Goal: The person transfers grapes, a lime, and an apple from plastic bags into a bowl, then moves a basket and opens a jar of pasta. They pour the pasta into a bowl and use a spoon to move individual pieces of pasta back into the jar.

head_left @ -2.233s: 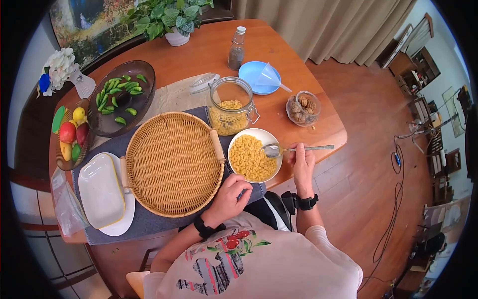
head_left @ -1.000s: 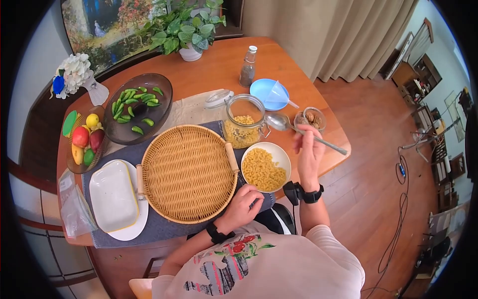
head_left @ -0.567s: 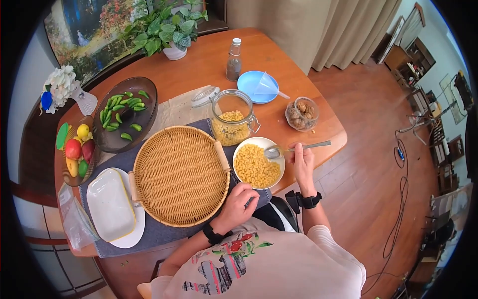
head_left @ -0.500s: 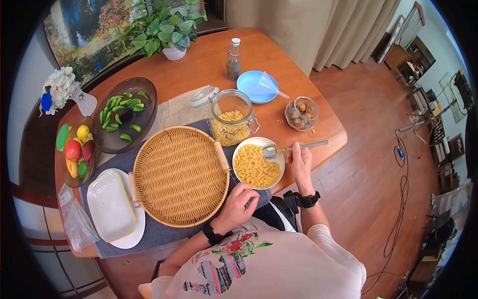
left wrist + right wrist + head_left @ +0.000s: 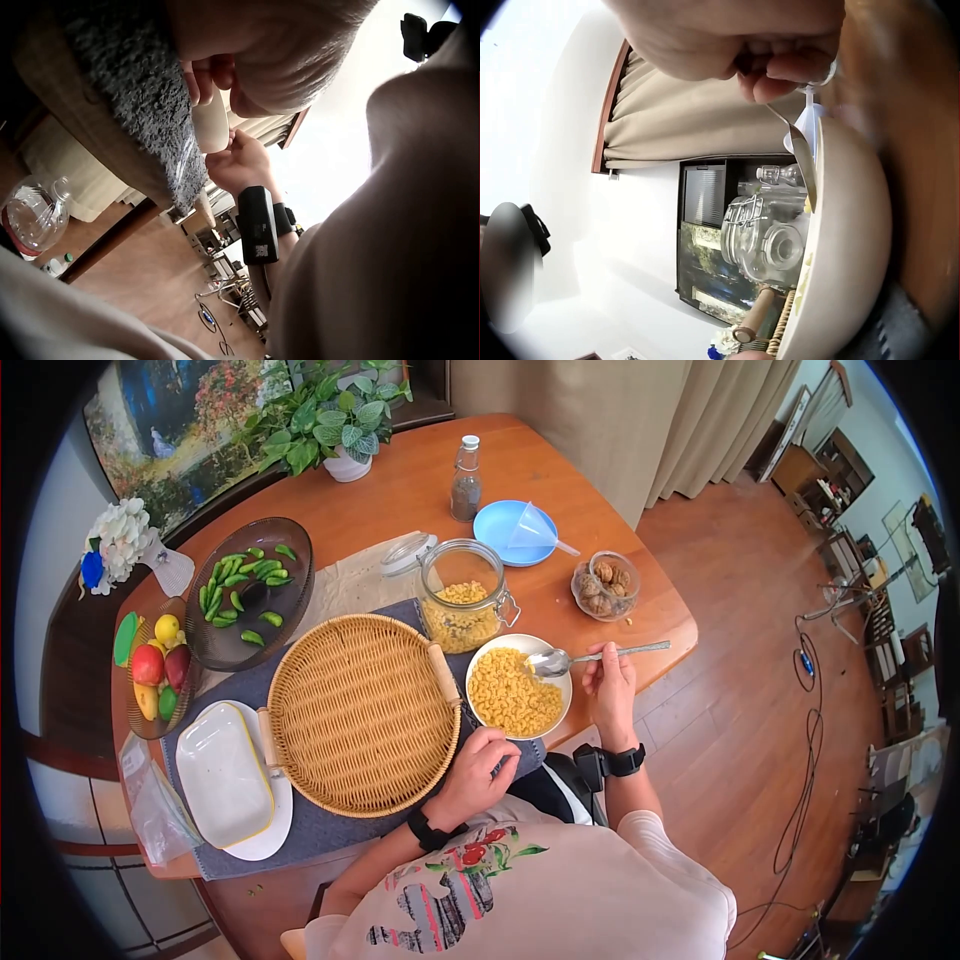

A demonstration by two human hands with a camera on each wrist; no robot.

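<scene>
1. Since a moment ago, the spoon has lifted slightly over the bowl's right rim.
2. Left hand curls on the bowl's near edge, beside the wicker tray.
3. Right hand pinches the spoon handle; the jar stands just behind.

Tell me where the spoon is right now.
In the head view, the spoon is held by the right hand, its bowl over the right rim of the white pasta bowl, just below the glass jar.
</scene>
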